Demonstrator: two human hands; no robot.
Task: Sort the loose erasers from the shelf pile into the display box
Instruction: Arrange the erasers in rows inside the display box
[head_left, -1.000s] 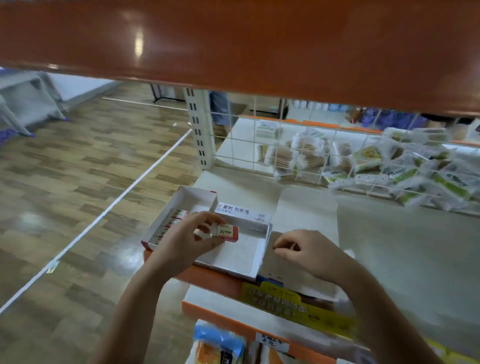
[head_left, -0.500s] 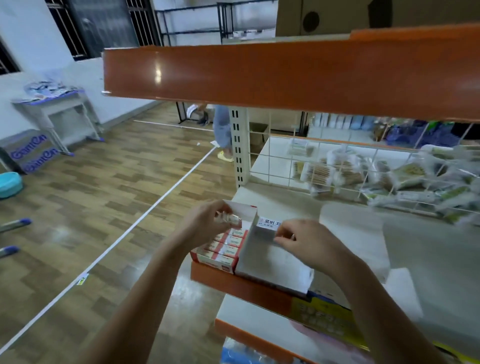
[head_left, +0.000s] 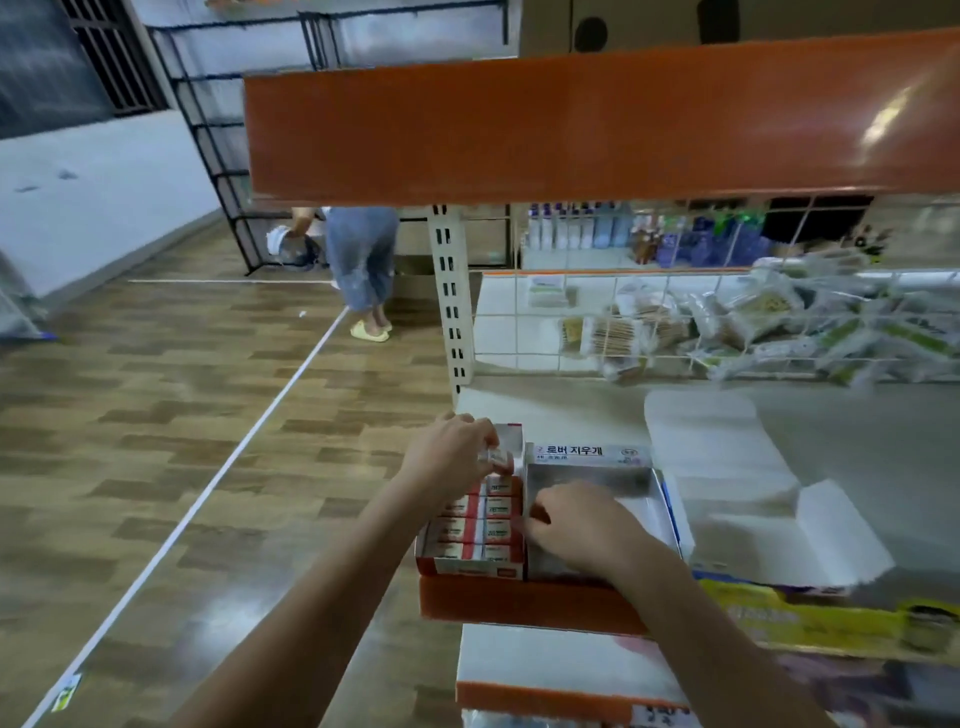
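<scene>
The eraser sat pinched in the fingers of the left hand, held just above the far end of the red-and-white display box, over the rows already packed there. That box stood at the front left corner of the shelf, touching a second, open box on its right.

The right hand lay across the wall between the two boxes with its fingers curled down over it; whether they held anything else could not be told.

The likeliest slip, as I judged it, was the eraser going in crooked: the remaining gap at the far end looked tight, and a tilted piece could ride up on its neighbours. The display box also sat right at the shelf edge, so a hard press might nudge it forward and off if the right hand let go.

Counted: one eraser in hand; two columns of packed erasers, about four showing in each, more perhaps hidden under the hand; two boxes; one flattened white card lying to the right. No loose pile was visible.
</scene>
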